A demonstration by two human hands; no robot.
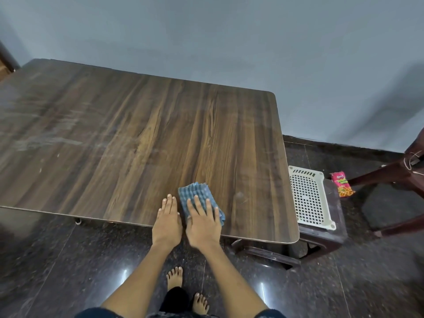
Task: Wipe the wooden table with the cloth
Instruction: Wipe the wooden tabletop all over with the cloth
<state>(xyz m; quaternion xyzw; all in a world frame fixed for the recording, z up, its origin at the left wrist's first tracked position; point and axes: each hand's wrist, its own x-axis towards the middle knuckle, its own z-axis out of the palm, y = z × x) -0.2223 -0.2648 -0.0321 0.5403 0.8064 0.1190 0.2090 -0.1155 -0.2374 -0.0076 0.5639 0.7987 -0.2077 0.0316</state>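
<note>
The right hand (203,222) is lying flat on the blue checked cloth (199,200), fingers straight and spread, pressing the folded cloth down against the wooden table (137,134) close to the near edge, toward the right end. The left hand (167,222) is resting just beside it, open as well, its fingers together and lying on the bare wood, holding nothing; it is touching or nearly touching the cloth's left border, and which one is hard to tell.

To do this step well, the palm should be keeping even pressure on the cloth while it is sliding in long, overlapping strokes along the grain, so the cloth is staying flat and not bunching under the fingers. The left hand is probably steadying the body and should be keeping out of the cloth's path. Pale dusty smears are showing on the far left part of the table, so that area is likely needing the most passes; the wood around the cloth is looking cleaner.

To the right of the table, a white perforated tray (309,198) is sitting on a dark stool (332,239), with a pink snack packet (342,185) just beyond it.
</note>
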